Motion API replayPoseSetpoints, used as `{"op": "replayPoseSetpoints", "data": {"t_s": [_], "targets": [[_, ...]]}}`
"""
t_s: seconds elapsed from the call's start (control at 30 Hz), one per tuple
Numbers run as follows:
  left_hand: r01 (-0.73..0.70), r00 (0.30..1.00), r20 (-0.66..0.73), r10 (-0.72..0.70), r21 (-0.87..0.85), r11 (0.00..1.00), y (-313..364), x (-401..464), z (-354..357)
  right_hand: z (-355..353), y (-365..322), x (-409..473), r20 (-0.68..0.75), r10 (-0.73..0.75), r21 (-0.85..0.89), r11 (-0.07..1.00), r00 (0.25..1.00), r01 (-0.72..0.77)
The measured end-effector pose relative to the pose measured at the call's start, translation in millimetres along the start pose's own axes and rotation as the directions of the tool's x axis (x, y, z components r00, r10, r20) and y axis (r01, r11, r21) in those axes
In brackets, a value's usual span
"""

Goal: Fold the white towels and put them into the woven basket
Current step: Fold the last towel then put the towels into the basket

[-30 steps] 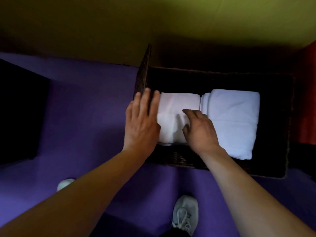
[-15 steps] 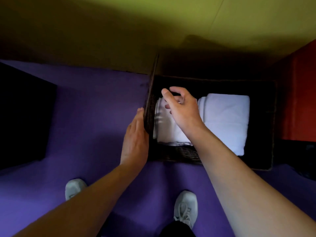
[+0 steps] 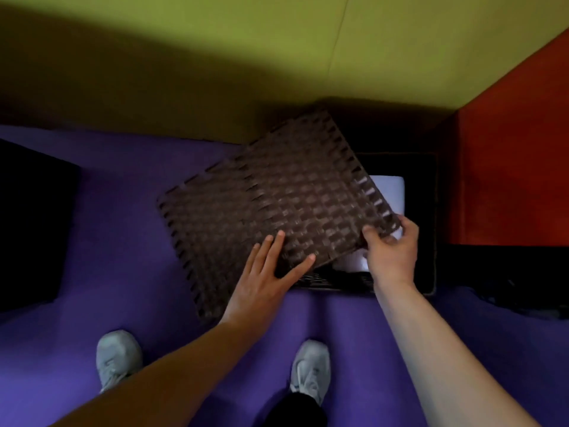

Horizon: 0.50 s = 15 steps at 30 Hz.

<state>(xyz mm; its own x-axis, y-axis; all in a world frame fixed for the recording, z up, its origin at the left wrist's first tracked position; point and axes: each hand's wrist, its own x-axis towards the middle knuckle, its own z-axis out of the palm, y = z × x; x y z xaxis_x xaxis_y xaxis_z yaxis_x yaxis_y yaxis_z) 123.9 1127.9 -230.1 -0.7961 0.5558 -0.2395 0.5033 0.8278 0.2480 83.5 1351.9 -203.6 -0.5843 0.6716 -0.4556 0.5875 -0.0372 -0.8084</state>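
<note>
Step in hand looks like closing up: the woven lid (image 3: 277,204) hangs tilted over the woven basket (image 3: 432,217), covering its left and middle and overhanging past its left side above the purple floor (image 3: 123,241).

Right hand (image 3: 391,254) grips the lid's near-right corner, thumb on top, fingers curled under the edge. Left hand (image 3: 264,282) lies flat on the lid's top near the front edge, fingers straight and spread, pressing, not gripping.

Towels: one folded white towel (image 3: 389,192) shows inside the basket at the right, past the lid's edge, with another bit of white under the raised front corner. Can't tell how many are in there, the lid hides the rest. No loose towels in view on the floor, so my read is the folding and loading are done or close to it.

Next move, as I judge it: swing the lid clockwise to square it with the rim, shift it right, then lower it flat. Left palm steers, right hand has to let go of the corner before it gets pinched against the rim. Risk: the lid catching on the front wall (image 3: 332,283) or sitting skewed.

Person's shoes (image 3: 309,369) are near the basket's front side. Green wall behind, red panel (image 3: 508,180) at the right.
</note>
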Motion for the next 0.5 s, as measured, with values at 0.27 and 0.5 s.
{"op": "replayPoseSetpoints", "data": {"t_s": [0.27,0.5], "targets": [[-0.159,0.980,0.145,0.138,0.139,0.978,35,33,18,-80,58,16,-0.109,0.141,-0.166,0.973,0.984,-0.157],[-0.221,0.961,0.206,0.186,0.164,0.961,40,34,18,-111,71,13,-0.113,-0.071,-0.544,0.839,0.991,-0.002]]}}
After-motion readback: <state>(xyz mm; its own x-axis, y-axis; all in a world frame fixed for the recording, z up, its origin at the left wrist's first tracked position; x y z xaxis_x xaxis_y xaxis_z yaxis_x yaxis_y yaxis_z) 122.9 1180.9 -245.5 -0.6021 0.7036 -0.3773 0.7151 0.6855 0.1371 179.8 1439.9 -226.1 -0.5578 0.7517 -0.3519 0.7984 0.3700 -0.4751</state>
